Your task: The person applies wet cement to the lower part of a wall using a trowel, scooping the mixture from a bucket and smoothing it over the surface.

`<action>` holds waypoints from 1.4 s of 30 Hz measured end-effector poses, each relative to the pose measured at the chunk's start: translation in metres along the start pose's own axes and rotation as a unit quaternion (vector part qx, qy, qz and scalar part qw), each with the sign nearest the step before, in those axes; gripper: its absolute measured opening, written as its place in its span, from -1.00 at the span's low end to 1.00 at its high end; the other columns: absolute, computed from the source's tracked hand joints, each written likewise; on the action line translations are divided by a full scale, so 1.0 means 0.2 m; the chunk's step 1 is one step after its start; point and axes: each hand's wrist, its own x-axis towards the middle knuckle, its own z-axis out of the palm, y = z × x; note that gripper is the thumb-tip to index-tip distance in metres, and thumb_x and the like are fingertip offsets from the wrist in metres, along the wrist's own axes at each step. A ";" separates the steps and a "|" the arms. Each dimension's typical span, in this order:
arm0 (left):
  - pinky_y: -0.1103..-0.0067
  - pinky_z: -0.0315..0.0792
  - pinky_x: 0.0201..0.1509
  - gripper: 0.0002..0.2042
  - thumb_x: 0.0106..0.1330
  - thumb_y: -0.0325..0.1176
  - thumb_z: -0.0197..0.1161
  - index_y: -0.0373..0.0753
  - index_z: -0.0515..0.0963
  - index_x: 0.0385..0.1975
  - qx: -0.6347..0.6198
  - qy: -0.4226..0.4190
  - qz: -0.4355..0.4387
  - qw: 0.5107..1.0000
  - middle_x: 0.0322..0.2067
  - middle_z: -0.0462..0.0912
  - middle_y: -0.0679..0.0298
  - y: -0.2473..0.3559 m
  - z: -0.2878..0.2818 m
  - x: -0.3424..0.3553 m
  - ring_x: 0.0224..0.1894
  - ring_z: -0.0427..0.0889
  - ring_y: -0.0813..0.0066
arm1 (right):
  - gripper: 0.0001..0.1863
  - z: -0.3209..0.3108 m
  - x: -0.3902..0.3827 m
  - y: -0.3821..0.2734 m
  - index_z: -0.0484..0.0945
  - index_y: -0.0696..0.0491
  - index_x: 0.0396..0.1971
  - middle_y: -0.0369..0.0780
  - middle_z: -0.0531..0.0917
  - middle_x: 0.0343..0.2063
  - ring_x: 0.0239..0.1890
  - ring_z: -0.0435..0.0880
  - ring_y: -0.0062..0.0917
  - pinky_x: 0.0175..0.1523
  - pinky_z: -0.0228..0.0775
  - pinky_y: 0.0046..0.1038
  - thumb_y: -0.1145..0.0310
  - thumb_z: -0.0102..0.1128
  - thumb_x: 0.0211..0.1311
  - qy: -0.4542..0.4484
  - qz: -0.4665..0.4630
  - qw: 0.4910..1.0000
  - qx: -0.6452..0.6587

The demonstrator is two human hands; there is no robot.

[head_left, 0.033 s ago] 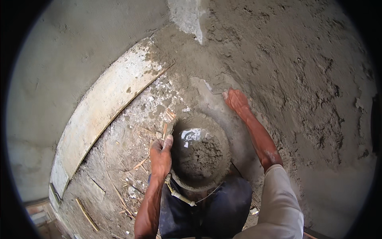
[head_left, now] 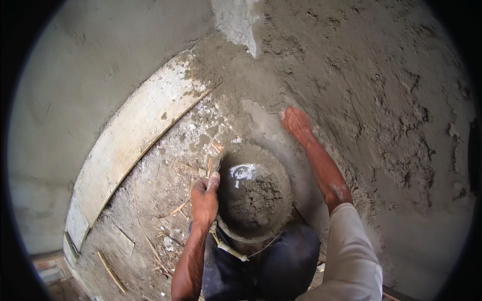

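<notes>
Between my knees stands a mortar-caked bucket [head_left: 279,165], holding wet grey mortar [head_left: 258,198] with a shiny pool of water at its far side. My left hand [head_left: 205,195] is closed on the bucket's left rim, thumb on top. Farther off to the right, my right hand [head_left: 296,122] is closed in a fist at the foot of the mortar-covered wall [head_left: 346,90]. From it a trowel [head_left: 271,112] shows only as a thin metal neck; its handle is hidden in the fist and its blade is hard to make out against the mortar.
A long pale board [head_left: 135,115] lies along the base of the left wall [head_left: 100,65]. Wood splinters and rubble litter the ground [head_left: 165,200] left of the bucket. The bucket's wire handle with a pale grip [head_left: 232,250] hangs toward me. A bare pale strip [head_left: 238,22] marks the far corner.
My right hand has shifted slightly left and away from me with the trowel, whose blade no longer catches the light. My left hand stays on the bucket rim.
</notes>
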 end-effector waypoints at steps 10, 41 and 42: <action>0.50 0.46 -0.09 -0.60 0.62 -0.05 0.34 -0.36 0.65 -0.17 -0.019 -0.011 -0.035 0.999 -0.32 0.66 0.36 -0.07 -0.05 0.07 -0.24 0.49 0.58 | -0.44 -0.21 0.05 -0.10 0.69 0.28 0.00 0.14 0.80 -0.12 -0.04 0.84 0.06 -0.02 0.69 -0.02 -0.02 0.30 0.51 -0.010 0.085 0.995 0.041; 0.46 0.49 0.03 -0.50 0.63 0.04 0.28 -0.43 0.67 -0.12 0.021 -0.006 0.017 1.000 -0.25 0.73 0.25 -0.17 -0.17 -0.05 -0.17 0.55 0.52 | -0.54 -0.26 -0.61 0.06 0.71 0.19 0.06 0.09 0.81 -0.13 -0.05 0.83 0.04 0.04 0.67 0.00 0.07 0.39 0.46 0.067 0.076 0.994 0.043; 0.42 0.48 -0.02 -0.51 0.62 0.04 0.29 -0.42 0.64 -0.20 0.008 -0.005 0.013 1.000 -0.31 0.69 0.27 -0.17 -0.15 -0.05 -0.21 0.53 0.49 | -0.55 -0.28 -0.72 0.08 0.71 0.17 0.07 0.06 0.80 -0.14 -0.08 0.83 0.03 0.00 0.66 0.00 0.08 0.40 0.46 0.122 -0.008 0.990 0.068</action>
